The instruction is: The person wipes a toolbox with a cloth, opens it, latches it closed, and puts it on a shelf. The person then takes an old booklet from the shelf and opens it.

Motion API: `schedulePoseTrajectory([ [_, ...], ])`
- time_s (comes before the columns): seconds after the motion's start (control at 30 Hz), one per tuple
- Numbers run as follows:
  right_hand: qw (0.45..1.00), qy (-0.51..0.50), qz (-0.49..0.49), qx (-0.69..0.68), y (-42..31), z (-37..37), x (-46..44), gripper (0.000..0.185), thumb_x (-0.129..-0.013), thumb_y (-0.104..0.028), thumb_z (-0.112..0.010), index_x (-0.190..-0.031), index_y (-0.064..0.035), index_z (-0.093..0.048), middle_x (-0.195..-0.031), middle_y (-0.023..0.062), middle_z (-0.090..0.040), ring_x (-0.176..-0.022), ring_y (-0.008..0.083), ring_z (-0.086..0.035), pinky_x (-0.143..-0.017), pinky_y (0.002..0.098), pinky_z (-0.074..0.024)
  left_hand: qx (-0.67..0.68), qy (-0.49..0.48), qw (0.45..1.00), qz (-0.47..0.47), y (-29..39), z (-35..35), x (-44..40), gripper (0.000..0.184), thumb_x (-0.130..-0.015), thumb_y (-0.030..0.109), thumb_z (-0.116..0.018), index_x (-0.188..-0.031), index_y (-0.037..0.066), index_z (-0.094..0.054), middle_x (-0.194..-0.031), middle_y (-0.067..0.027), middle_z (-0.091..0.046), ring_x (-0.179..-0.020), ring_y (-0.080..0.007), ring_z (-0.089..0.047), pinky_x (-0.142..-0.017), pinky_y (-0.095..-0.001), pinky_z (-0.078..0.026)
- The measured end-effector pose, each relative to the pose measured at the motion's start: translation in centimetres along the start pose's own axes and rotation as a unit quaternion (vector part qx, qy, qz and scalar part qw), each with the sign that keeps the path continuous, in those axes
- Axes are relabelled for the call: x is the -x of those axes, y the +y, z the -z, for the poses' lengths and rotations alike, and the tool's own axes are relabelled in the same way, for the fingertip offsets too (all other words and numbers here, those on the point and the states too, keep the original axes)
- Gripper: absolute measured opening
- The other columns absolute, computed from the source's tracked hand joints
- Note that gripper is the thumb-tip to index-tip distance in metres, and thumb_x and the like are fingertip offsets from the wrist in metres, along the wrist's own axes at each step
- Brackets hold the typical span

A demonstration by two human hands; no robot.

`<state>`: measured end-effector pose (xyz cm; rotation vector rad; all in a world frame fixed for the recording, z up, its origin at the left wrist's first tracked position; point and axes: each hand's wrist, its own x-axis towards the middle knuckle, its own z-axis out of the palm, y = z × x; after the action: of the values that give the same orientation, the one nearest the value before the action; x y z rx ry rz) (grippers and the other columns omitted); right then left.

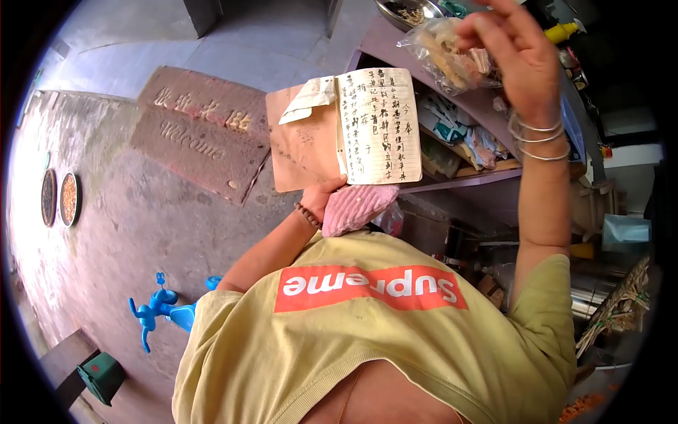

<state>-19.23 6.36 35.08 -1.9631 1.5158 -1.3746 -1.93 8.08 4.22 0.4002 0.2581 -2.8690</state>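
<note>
An open notebook (381,127) with handwritten characters is held up by my left hand (327,196), its thumb on the lower edge near the spine. A folded paper flap (308,99) lies over the left page. Below the notebook a pink ribbed cloth (359,208) hangs at my left hand, its fingers largely hidden behind it. My right hand (512,53) is raised at the upper right with fingers apart, bangles on the wrist and nothing in its grasp. It overlaps a clear plastic bag (446,56) of pale pieces in this view; contact cannot be made out.
A purple table (371,35) with a filled lower shelf stands at the upper right, bearing a metal bowl (395,10). A brown welcome mat (191,148), two dishes (69,199), a blue toy (166,307) and a green bin (102,378) are on the left.
</note>
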Motion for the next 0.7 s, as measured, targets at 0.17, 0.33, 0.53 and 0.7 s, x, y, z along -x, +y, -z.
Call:
schedulePoseTrajectory([
  [0.17,0.972,0.045,0.135,0.187,-5.6,3.2,-1.2,0.024,-0.081,-0.009,-0.047,-0.103,-0.0012,-0.047,-0.077,0.0032,-0.054,-0.067,0.0065,-0.053,-0.062,0.0166,-0.0427,0.015,-0.012,1.0,0.005,0.0,0.7,0.1,0.042,-0.082,0.015,-0.048,-0.118,-0.004,-0.036,-0.117,-0.0193,-0.044,-0.106,-0.0294,-0.045,-0.094,-0.0415,-0.033],
  [0.33,0.955,-0.004,0.198,0.221,-9.1,4.8,-0.3,0.025,-0.081,-0.012,-0.046,-0.104,-0.0015,-0.046,-0.08,0.0042,-0.053,-0.07,0.0077,-0.052,-0.065,0.0179,-0.0417,0.032,0.0,0.999,-0.015,-0.3,0.7,0.0,0.039,-0.083,0.014,-0.046,-0.116,-0.004,-0.038,-0.116,-0.0192,-0.045,-0.104,-0.0287,-0.047,-0.092,-0.0404,-0.036],
  [0.53,0.937,-0.115,0.239,0.227,-10.5,5.8,1.6,0.028,-0.081,-0.015,-0.045,-0.105,-0.0018,-0.045,-0.083,0.0053,-0.051,-0.073,0.0092,-0.051,-0.067,0.0194,-0.0406,0.029,0.003,0.999,-0.035,-0.7,0.0,0.4,0.036,-0.083,0.012,-0.045,-0.115,-0.004,-0.039,-0.114,-0.0191,-0.046,-0.103,-0.0283,-0.047,-0.092,-0.04,-0.036],
  [0.7,0.926,-0.2,0.245,0.207,-10.3,6.0,3.3,0.03,-0.081,-0.018,-0.044,-0.106,-0.002,-0.044,-0.086,0.0063,-0.05,-0.076,0.0104,-0.05,-0.07,0.0207,-0.0396,0.007,0.009,0.999,-0.035,-0.7,0.4,0.2,0.038,-0.085,0.016,-0.043,-0.116,-0.004,-0.037,-0.116,-0.0189,-0.045,-0.104,-0.0289,-0.046,-0.092,-0.0404,-0.035],
])
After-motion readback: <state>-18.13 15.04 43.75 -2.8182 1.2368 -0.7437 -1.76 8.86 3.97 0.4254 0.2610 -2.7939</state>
